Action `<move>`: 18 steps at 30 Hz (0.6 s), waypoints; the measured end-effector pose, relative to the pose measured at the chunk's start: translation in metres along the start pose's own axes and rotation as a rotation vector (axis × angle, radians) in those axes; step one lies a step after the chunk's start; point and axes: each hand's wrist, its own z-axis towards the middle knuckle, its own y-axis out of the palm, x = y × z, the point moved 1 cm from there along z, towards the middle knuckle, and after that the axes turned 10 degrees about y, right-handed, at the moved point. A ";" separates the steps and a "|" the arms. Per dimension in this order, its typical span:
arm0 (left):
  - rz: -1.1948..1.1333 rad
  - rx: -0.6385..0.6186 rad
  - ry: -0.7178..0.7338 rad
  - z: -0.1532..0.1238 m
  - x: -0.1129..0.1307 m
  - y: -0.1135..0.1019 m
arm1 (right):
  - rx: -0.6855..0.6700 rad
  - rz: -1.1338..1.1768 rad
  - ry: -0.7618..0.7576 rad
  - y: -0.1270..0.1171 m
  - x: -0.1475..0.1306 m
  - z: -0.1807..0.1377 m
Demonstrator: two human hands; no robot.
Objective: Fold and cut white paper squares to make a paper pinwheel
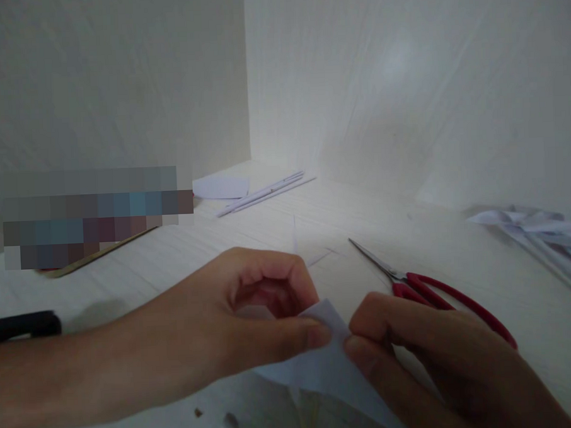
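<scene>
A piece of white paper (327, 367) is held between my two hands above the white surface. My left hand (256, 303) pinches its upper edge between thumb and curled fingers. At the paper's right edge, the thumb and index finger of my right hand (414, 347) close on it. Part of the sheet lies hidden behind the left thumb and fingers. Just beyond my right hand rest scissors (399, 278) with red handles, their blades together and pointing away to the left.
Thin white paper sticks (270, 192) lie farther back beside a flat white paper piece (220, 187). Crumpled white paper strips (532, 222) sit at the right. A blurred-out object (101, 216) lies left, with a black object (25, 325) nearer. Two walls meet behind.
</scene>
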 end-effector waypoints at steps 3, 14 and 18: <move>-0.095 -0.006 -0.036 0.001 0.001 -0.001 | 0.033 -0.031 -0.055 -0.002 0.002 0.001; 0.013 0.004 -0.008 -0.001 0.007 -0.003 | 0.010 0.004 -0.123 -0.005 -0.002 0.000; 0.053 0.051 -0.029 -0.002 0.006 -0.002 | 0.004 -0.005 -0.125 -0.001 0.002 0.000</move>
